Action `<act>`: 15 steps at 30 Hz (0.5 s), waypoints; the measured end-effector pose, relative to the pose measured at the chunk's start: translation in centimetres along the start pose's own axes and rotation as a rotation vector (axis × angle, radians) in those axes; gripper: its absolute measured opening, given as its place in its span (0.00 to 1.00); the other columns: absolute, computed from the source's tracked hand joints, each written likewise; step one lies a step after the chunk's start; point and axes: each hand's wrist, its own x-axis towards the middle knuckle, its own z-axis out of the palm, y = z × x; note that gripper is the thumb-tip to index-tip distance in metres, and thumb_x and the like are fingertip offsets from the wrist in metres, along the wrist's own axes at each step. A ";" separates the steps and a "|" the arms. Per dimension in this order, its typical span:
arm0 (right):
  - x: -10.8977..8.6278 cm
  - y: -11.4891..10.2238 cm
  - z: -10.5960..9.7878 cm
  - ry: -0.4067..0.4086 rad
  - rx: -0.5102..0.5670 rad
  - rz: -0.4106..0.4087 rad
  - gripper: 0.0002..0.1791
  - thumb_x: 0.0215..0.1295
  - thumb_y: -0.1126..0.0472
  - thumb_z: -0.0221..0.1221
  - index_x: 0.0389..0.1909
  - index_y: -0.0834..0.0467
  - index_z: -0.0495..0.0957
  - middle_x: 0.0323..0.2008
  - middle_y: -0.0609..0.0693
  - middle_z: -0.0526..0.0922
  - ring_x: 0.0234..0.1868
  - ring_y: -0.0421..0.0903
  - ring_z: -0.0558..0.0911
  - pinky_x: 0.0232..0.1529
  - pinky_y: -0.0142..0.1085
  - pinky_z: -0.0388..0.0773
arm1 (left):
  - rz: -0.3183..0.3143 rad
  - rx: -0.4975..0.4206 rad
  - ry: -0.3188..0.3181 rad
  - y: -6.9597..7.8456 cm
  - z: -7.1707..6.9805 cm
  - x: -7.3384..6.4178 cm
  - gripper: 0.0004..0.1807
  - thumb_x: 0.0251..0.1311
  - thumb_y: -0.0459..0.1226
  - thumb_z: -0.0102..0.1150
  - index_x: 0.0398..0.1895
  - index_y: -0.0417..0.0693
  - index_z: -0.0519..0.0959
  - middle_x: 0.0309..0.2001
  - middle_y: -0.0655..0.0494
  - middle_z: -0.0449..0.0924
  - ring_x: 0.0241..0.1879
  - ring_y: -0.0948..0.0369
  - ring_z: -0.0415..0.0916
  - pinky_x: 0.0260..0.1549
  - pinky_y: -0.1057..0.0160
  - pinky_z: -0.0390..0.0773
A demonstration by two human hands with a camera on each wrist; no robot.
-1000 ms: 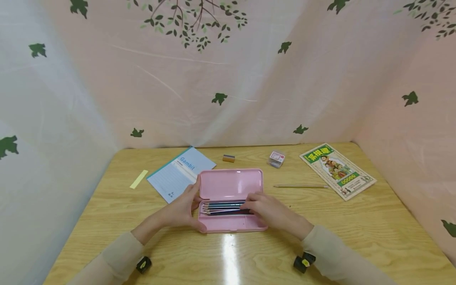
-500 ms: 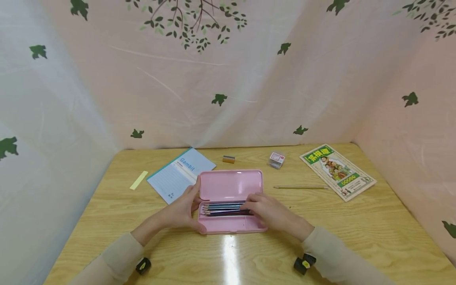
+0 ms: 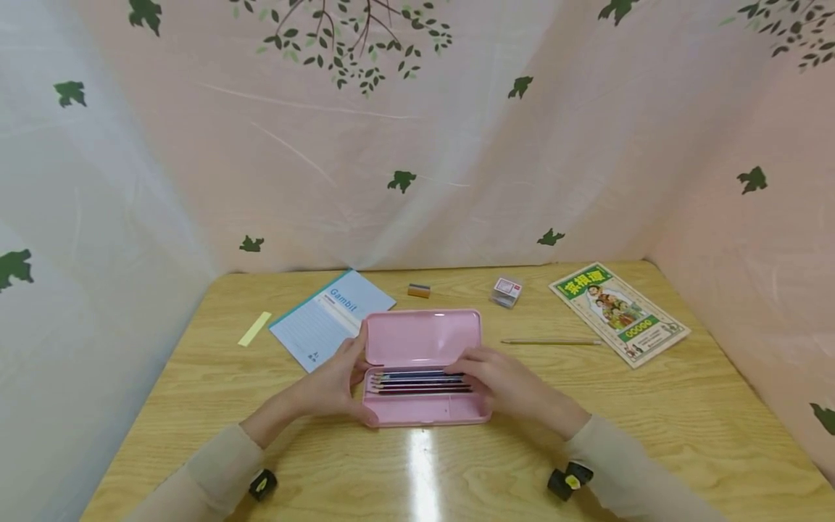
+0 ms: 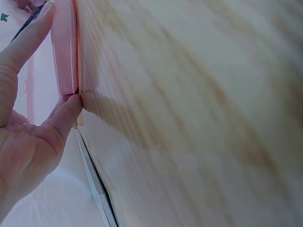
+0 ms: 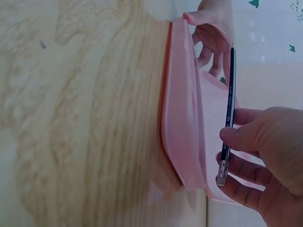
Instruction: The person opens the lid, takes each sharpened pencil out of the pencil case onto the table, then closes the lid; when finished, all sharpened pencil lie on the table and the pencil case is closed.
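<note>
A pink pencil case lies with its lid raised, and several pencils fill its long compartment. My left hand holds the case's left end, thumb on the front corner and fingers spread back to the lid. In the left wrist view its fingertip sits at the case's edge, low by the table. My right hand is over the right end of the case. The right wrist view shows it pinching a dark pencil near the metal-banded eraser end, above the case's rim.
Left of the case lie a blue notebook and a yellow strip. Behind it are a small sharpener-like block and a little clear box. To the right are another pencil and an illustrated booklet.
My right hand has shifted slightly right with a pencil pinched in its fingers, uncovering more of the pencils in the case. The left hand and the case stay put.
</note>
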 end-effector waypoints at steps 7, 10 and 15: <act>-1.2 1.6 -1.4 0.032 0.100 0.000 0.17 0.68 0.72 0.62 0.54 0.57 0.84 0.49 0.48 0.83 0.49 0.43 0.81 0.51 0.40 0.83 | 0.006 0.029 0.003 0.0 -0.1 0.0 0.86 0.34 0.44 0.88 0.81 0.58 0.22 0.68 0.42 0.51 0.63 0.53 0.68 0.68 0.58 0.65; -2.0 2.5 -1.9 0.060 0.143 0.009 0.16 0.67 0.73 0.62 0.53 0.56 0.85 0.48 0.46 0.84 0.49 0.42 0.81 0.50 0.40 0.84 | 0.000 0.032 0.002 0.1 -0.1 -0.1 0.86 0.34 0.44 0.88 0.81 0.57 0.23 0.67 0.42 0.52 0.63 0.54 0.69 0.68 0.59 0.65; -3.4 3.9 -2.5 0.127 0.164 0.032 0.17 0.64 0.74 0.64 0.49 0.54 0.87 0.44 0.45 0.85 0.45 0.42 0.82 0.45 0.39 0.84 | 0.002 0.046 0.008 0.1 0.0 -0.1 0.85 0.35 0.44 0.88 0.81 0.57 0.23 0.67 0.42 0.53 0.64 0.54 0.66 0.69 0.59 0.65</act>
